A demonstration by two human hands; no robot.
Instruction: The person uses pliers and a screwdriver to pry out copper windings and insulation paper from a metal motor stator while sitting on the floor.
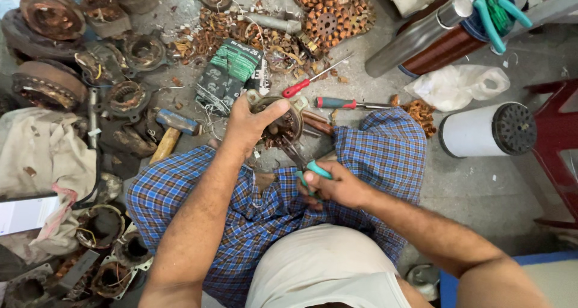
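Over the lap, left hand [250, 124] grips a motor stator [278, 122]; right hand [337, 187] clasps teal-handled pliers [307, 169].

The left hand [250, 124] covers the near side of the round motor stator [283, 124], hiding its windings there. The right hand [337, 187] wraps the teal-handled pliers [310, 169]; their jaws vanish inside the stator. Top edge crops the copper wire spool [448, 49]. Left edge cuts off the white sheet [24, 214].
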